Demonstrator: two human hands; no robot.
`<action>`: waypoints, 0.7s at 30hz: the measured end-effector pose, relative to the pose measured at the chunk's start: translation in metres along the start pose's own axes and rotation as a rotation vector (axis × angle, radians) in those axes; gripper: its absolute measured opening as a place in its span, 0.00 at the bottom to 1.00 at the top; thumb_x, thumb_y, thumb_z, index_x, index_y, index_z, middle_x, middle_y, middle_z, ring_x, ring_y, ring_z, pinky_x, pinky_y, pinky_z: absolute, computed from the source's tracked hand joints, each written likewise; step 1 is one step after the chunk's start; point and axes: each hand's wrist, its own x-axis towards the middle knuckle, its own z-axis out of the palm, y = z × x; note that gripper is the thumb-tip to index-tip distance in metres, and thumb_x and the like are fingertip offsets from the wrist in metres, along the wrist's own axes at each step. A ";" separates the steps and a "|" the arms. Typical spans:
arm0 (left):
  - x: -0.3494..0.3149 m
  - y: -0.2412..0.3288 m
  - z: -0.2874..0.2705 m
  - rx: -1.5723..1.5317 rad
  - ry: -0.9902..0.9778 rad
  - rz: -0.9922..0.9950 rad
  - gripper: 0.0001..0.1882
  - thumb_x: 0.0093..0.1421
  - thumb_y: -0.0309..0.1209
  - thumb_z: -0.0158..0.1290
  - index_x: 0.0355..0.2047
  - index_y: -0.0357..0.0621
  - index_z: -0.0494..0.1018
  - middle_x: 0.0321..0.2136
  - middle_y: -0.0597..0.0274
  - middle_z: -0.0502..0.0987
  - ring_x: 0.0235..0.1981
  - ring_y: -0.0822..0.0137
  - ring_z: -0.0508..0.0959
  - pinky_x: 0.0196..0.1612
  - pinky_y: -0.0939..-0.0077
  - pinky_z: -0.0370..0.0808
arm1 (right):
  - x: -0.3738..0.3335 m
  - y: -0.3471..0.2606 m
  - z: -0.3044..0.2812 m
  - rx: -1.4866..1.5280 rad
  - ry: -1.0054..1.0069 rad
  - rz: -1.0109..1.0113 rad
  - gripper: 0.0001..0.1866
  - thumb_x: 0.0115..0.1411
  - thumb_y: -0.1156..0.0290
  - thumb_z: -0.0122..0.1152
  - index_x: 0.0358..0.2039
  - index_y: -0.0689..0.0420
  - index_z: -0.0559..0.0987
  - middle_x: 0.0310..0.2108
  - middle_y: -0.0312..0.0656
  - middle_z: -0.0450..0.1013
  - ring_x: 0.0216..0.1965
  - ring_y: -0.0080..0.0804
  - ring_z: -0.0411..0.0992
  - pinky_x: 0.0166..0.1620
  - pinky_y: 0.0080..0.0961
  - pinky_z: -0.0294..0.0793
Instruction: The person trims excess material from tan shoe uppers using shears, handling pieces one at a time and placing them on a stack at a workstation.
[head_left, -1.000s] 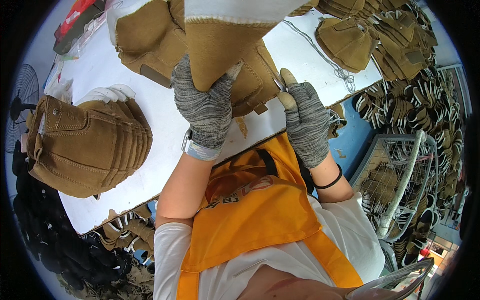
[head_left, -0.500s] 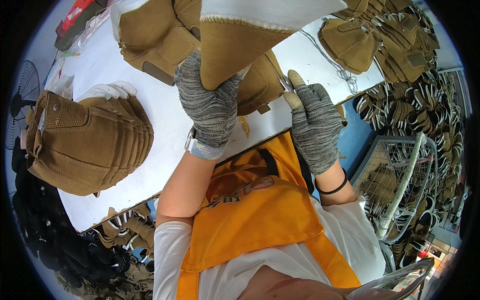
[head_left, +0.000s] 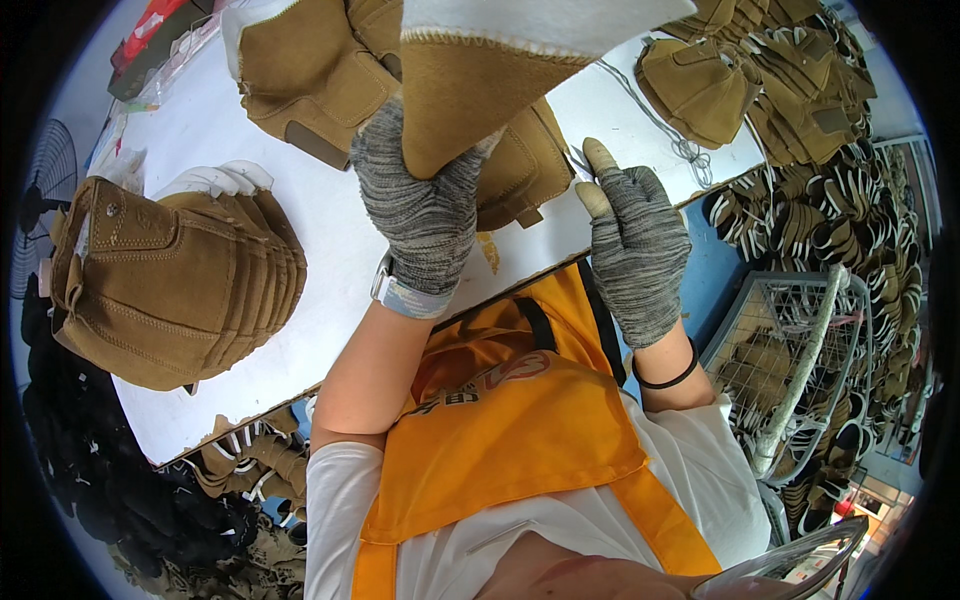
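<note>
Some of the left hand [head_left: 415,217] out of sight behind brown suede [head_left: 465,100].

The gloved left hand [head_left: 422,208] grips while the gloved right hand [head_left: 640,250] pinches at its fingertips.

- An open lane is left on the white tabletop [head_left: 335,225] between the suede stack [head_left: 190,285] and the left hand [head_left: 420,210].
- Past that hand, passage is blocked by the raised suede piece [head_left: 470,95].
- The gap before the right hand [head_left: 640,235] seems partly filled by a metal tool [head_left: 578,165].
- Farther right, the surface is crossed by a grey cord [head_left: 690,152], then closed off by piled brown pieces [head_left: 810,115].
</note>
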 end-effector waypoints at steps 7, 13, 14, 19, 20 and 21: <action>0.000 0.003 0.000 -0.018 -0.017 -0.007 0.26 0.43 0.36 0.67 0.40 0.40 0.72 0.34 0.56 0.75 0.37 0.56 0.73 0.42 0.64 0.69 | 0.000 -0.001 -0.005 -0.039 -0.016 -0.024 0.16 0.56 0.68 0.57 0.46 0.49 0.77 0.24 0.42 0.66 0.22 0.32 0.66 0.28 0.26 0.68; -0.003 -0.001 0.000 0.002 0.008 0.007 0.26 0.43 0.34 0.66 0.42 0.39 0.71 0.36 0.56 0.74 0.36 0.56 0.74 0.43 0.65 0.70 | 0.000 -0.003 -0.002 -0.046 0.004 -0.016 0.16 0.56 0.69 0.58 0.46 0.49 0.77 0.24 0.41 0.67 0.20 0.32 0.66 0.26 0.26 0.67; -0.003 0.000 0.000 -0.007 0.012 -0.002 0.26 0.44 0.33 0.66 0.43 0.39 0.70 0.36 0.56 0.74 0.37 0.56 0.74 0.43 0.65 0.70 | 0.001 -0.003 -0.003 -0.064 0.002 -0.026 0.16 0.56 0.70 0.58 0.46 0.49 0.77 0.24 0.41 0.67 0.20 0.32 0.66 0.26 0.26 0.67; -0.002 0.002 -0.002 0.006 0.011 -0.017 0.25 0.45 0.30 0.64 0.43 0.39 0.70 0.37 0.55 0.74 0.38 0.57 0.74 0.43 0.67 0.71 | 0.002 -0.004 -0.003 -0.137 -0.017 -0.049 0.16 0.56 0.71 0.57 0.46 0.48 0.77 0.24 0.41 0.67 0.20 0.31 0.67 0.26 0.25 0.68; -0.002 0.002 -0.002 0.005 0.014 -0.020 0.25 0.45 0.30 0.64 0.44 0.39 0.70 0.37 0.55 0.74 0.38 0.57 0.74 0.44 0.67 0.71 | 0.003 -0.004 -0.003 -0.130 -0.020 -0.049 0.16 0.56 0.71 0.57 0.46 0.48 0.77 0.25 0.41 0.67 0.20 0.31 0.67 0.26 0.25 0.68; -0.002 0.001 -0.002 0.005 0.016 -0.024 0.25 0.45 0.30 0.64 0.44 0.39 0.70 0.37 0.55 0.74 0.38 0.57 0.74 0.44 0.67 0.71 | 0.003 -0.003 -0.002 -0.122 -0.022 -0.049 0.16 0.56 0.71 0.57 0.46 0.48 0.77 0.25 0.41 0.67 0.20 0.32 0.66 0.26 0.25 0.68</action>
